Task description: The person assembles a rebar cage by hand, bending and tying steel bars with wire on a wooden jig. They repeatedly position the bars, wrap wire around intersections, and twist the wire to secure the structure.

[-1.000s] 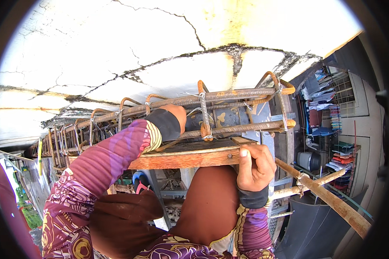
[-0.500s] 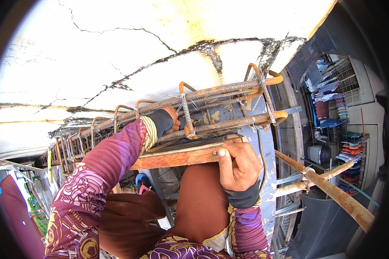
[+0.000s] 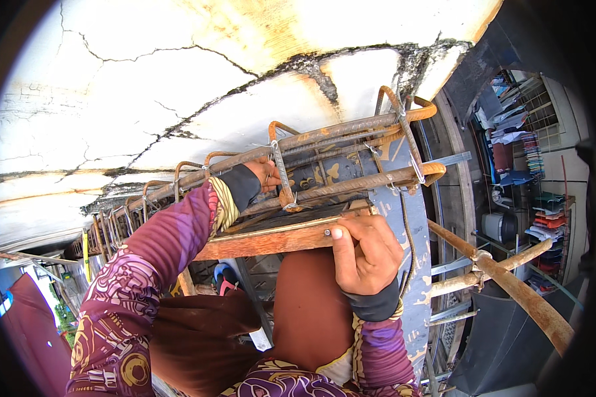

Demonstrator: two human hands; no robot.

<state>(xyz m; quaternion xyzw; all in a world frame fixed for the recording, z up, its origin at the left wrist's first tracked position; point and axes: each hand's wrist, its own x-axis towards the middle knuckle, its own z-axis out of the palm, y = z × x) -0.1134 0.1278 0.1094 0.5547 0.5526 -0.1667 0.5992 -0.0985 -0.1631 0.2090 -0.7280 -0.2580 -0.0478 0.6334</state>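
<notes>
A cage of rusty rebar (image 3: 351, 126) with bent stirrups runs along the wall in front of me. My left hand (image 3: 263, 173) reaches in beside a stirrup, between the upper and lower bars. Its fingers are curled, and what they hold, if anything, is hidden. Below the cage lies a reddish-brown wooden board (image 3: 265, 245), its long edge toward me. My right hand (image 3: 369, 255) grips the board's right end, fingers over the top and thumb on the front face. Right by the thumb tip, a nail head (image 3: 327, 232) stands out of the board.
A cracked, stained white wall (image 3: 198, 86) rises beyond the cage. Under the right end lies a grey patterned panel (image 3: 404, 218). Crossed, rusty scaffold poles (image 3: 510, 284) stand at the right, above a dark sheet (image 3: 503, 344). Hanging clothes (image 3: 510, 132) show farther down.
My left hand has shifted slightly up inside the cage, and more of its fingers show. The right hand keeps its grip on the board. The view has moved a little.
</notes>
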